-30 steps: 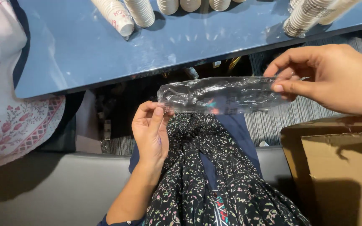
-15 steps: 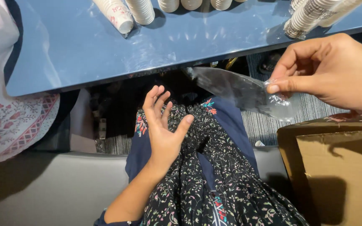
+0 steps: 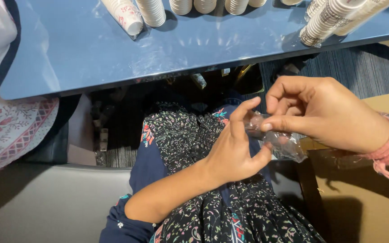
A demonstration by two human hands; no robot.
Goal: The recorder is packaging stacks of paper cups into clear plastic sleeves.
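My right hand (image 3: 325,112) pinches a clear plastic wrapper (image 3: 279,140), now crumpled small, over my lap. My left hand (image 3: 236,150) meets it from below, with its fingers on the wrapper's left end. Both hands hover above my dark floral dress (image 3: 190,135), just in front of the blue table's edge (image 3: 127,81). A pink thread band circles my right wrist.
Stacks of paper cups (image 3: 151,11) lie along the far side of the blue table, with more cup stacks (image 3: 327,22) at its right. A brown cardboard box (image 3: 365,198) stands by my right knee. A person in white patterned cloth (image 3: 5,126) sits at my left.
The wrapper was stretched long between both hands, then held by the right hand alone. Now it is bunched up and the left hand has come back to it.
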